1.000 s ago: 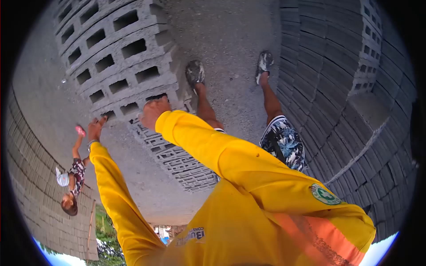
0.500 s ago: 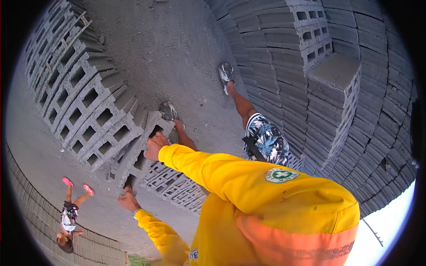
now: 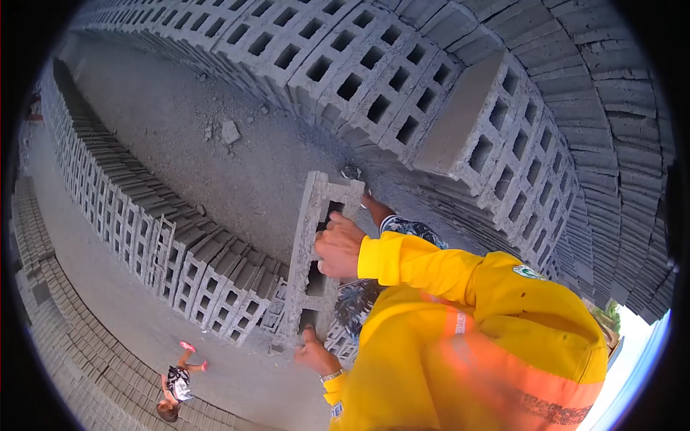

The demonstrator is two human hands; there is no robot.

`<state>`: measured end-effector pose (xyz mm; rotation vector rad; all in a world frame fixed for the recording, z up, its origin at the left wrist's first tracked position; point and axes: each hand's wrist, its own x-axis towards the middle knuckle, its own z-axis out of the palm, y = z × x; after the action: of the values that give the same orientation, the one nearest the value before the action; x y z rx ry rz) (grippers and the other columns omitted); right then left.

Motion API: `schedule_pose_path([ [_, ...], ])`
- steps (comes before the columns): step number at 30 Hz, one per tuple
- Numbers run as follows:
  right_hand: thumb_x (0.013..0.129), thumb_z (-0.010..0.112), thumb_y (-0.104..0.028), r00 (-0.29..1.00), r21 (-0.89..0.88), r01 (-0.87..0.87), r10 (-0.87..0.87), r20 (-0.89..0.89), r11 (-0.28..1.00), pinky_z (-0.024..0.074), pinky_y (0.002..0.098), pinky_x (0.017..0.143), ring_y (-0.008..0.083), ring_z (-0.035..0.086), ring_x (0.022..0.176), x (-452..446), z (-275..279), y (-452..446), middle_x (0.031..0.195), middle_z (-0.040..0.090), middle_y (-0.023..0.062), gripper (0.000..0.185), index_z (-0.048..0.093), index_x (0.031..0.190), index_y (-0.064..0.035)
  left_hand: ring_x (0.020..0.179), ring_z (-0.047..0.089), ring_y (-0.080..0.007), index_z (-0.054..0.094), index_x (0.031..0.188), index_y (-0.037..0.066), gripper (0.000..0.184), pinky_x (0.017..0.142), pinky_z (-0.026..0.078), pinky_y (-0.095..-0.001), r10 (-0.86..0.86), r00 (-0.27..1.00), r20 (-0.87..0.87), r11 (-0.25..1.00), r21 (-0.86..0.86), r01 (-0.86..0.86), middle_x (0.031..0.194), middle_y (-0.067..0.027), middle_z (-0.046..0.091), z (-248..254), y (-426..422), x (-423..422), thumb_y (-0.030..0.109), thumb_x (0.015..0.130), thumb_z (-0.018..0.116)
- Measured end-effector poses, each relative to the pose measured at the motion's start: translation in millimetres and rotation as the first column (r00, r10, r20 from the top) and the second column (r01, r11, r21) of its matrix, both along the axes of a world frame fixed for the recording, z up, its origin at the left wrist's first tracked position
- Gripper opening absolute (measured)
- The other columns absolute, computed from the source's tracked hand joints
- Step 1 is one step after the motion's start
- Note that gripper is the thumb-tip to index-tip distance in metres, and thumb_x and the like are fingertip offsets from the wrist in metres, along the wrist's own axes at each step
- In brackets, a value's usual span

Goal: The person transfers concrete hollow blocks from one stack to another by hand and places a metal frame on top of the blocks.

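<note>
A grey hollow concrete block point(image 3: 300, 241) is held up in front of my body, its row of holes facing me. My right hand point(image 3: 341, 246) is closed on its middle, fingers hooked over the edge of a hole. My left hand point(image 3: 315, 353), with a band at the wrist, grips the block's lower end, its fingers at the lowest hole. Beyond the block to the left runs a row of upright hollow blocks point(image 3: 201, 284).
High stacks of hollow blocks point(image 3: 496, 144) rise at the upper right and top. Rubble point(image 3: 230, 132) lies on the dirt ground. A small person point(image 3: 177, 384) in pink shoes is at the lower left, beside another long block stack point(image 3: 108, 345).
The block has come away from the row, held in both hands, and now stands nearer the middle of the view. My view has swung toward the tall stacks at the right.
</note>
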<state>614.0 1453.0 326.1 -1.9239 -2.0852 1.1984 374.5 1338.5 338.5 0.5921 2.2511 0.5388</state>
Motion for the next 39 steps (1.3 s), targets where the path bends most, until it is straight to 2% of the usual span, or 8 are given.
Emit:
schedule_pose_path([
  [5, 0.065, 0.065, -0.019, 0.96, 0.33, 0.164, -0.227, 0.162, 0.93, 0.0398, 0.0445, 0.093, 0.0341, 0.067, 0.074, 149.7, 63.7, 8.7, 0.073, 0.068, 0.0212, 0.02, 0.069, 0.068, -0.0001, 0.056, 0.038, -0.0158, 0.046, 0.059, -0.005, 0.048, 0.051, 0.033, -0.0373, -0.188, 0.968, 0.167, 0.982, 0.066, 0.179, 0.063, -0.0045, 0.048, 11.5, 55.8, 132.8, 0.028, 0.077, 0.076],
  [9, 0.066, 0.067, -0.024, 0.892, 0.374, 0.27, -0.376, 0.249, 0.887, 0.0426, 0.0465, 0.091, 0.0363, 0.066, 0.077, 260.9, 80.0, 12.3, 0.073, 0.067, 0.0223, 0.024, 0.068, 0.067, 0.0004, 0.058, 0.038, -0.014, 0.047, 0.059, -0.003, 0.049, 0.052, 0.033, -0.0354, -0.52, 0.834, 0.186, 0.849, 0.221, 0.48, 0.061, -0.0021, 0.046, 3.5, 86.5, 225.4, 0.029, 0.079, 0.077],
  [18, 0.065, 0.074, -0.03, 0.829, 0.21, 0.379, -0.431, 0.356, 0.901, 0.049, 0.0456, 0.077, 0.0385, 0.061, 0.08, 437.4, 48.5, -0.2, 0.075, 0.067, 0.0213, 0.033, 0.066, 0.069, 0.0012, 0.062, 0.038, -0.0106, 0.042, 0.056, 0.003, 0.058, 0.051, 0.034, -0.0341, -0.519, 0.755, 0.401, 0.846, 0.116, 0.52, 0.06, 0.0001, 0.043, -0.2, 90.7, 379.4, 0.039, 0.086, 0.076],
  [24, 0.067, 0.071, -0.026, 0.848, 0.262, 0.356, -0.428, 0.312, 0.897, 0.0469, 0.0483, 0.095, 0.0443, 0.062, 0.081, 466.5, 28.7, -4.8, 0.07, 0.062, 0.0266, 0.039, 0.066, 0.079, 0.0105, 0.06, 0.038, -0.0117, 0.042, 0.055, 0.001, 0.062, 0.049, 0.034, -0.0364, -0.55, 0.757, 0.352, 0.816, 0.037, 0.576, 0.057, -0.0022, 0.042, 5.8, 84.6, 406.1, 0.044, 0.087, 0.073],
  [27, 0.066, 0.073, -0.029, 0.854, 0.235, 0.355, -0.416, 0.312, 0.905, 0.0493, 0.0489, 0.076, 0.0394, 0.06, 0.083, 472.1, 22.7, -5.9, 0.074, 0.064, 0.022, 0.034, 0.063, 0.068, 0.0031, 0.057, 0.035, -0.0115, 0.042, 0.055, 0.002, 0.061, 0.048, 0.029, -0.0352, -0.566, 0.739, 0.367, 0.8, 0.029, 0.599, 0.057, 0.0001, 0.04, 4.4, 86.0, 405.1, 0.044, 0.088, 0.073],
  [34, 0.069, 0.074, -0.028, 0.822, 0.236, 0.386, -0.448, 0.351, 0.892, 0.0493, 0.0491, 0.083, 0.041, 0.061, 0.089, 465.5, 40.4, 0.8, 0.079, 0.066, 0.0246, 0.038, 0.068, 0.084, 0.0064, 0.052, 0.036, -0.0161, 0.044, 0.054, -0.003, 0.066, 0.047, 0.034, -0.0393, -0.686, 0.64, 0.347, 0.691, 0.034, 0.722, 0.051, -0.0086, 0.042, 10.6, 96.1, 401.4, 0.047, 0.087, 0.072],
  [37, 0.07, 0.074, -0.027, 0.823, 0.126, 0.345, -0.364, 0.436, 0.93, 0.0453, 0.0465, 0.096, 0.0408, 0.061, 0.097, 462.6, 48.4, 6.5, 0.09, 0.068, 0.0261, 0.044, 0.069, 0.096, 0.0084, 0.05, 0.036, -0.019, 0.044, 0.054, -0.003, 0.066, 0.047, 0.033, -0.0425, -0.741, 0.586, 0.329, 0.646, 0.107, 0.756, 0.05, -0.0115, 0.045, -2.6, 88.3, 394.8, 0.047, 0.089, 0.07],
  [39, 0.079, 0.071, -0.034, 0.77, 0.341, 0.269, -0.414, 0.485, 0.9, 0.0342, 0.0446, 0.11, 0.0383, 0.06, 0.109, 457.5, 40.4, -7.5, 0.106, 0.068, 0.0228, 0.047, 0.069, 0.108, 0.0023, 0.067, 0.055, -0.0214, 0.057, 0.075, -0.009, 0.055, 0.063, 0.045, -0.0375, -0.811, 0.433, 0.393, 0.506, 0.101, 0.856, 0.074, -0.0204, 0.062, -6.1, 96.9, 381.9, 0.042, 0.091, 0.068],
])
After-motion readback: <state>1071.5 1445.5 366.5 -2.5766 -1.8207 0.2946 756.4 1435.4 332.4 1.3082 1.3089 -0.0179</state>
